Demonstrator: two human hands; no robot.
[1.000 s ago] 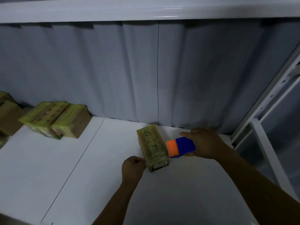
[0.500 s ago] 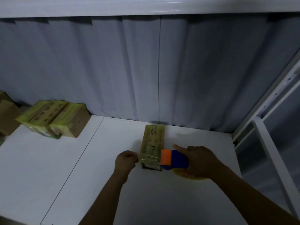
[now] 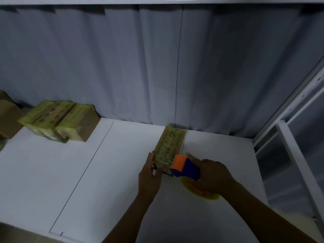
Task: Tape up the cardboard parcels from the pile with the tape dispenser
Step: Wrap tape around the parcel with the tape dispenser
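The white flat counter (image 3: pixel 108 172) is free between the far-left pile of yellow-taped cardboard parcels (image 3: pixel 57 120) and the long taped cardboard parcel (image 3: pixel 171 142); a grey pleated curtain (image 3: pixel 122 67) blocks behind, a white metal frame (image 3: pixel 291 155) right.

Your taped-over brown parcel (image 3: pixel 169 146) lies flat, pointing away; the orange-and-blue tape dispenser (image 3: pixel 184 166) is at its near end, and the pile (image 3: pixel 57 120) sits far left.
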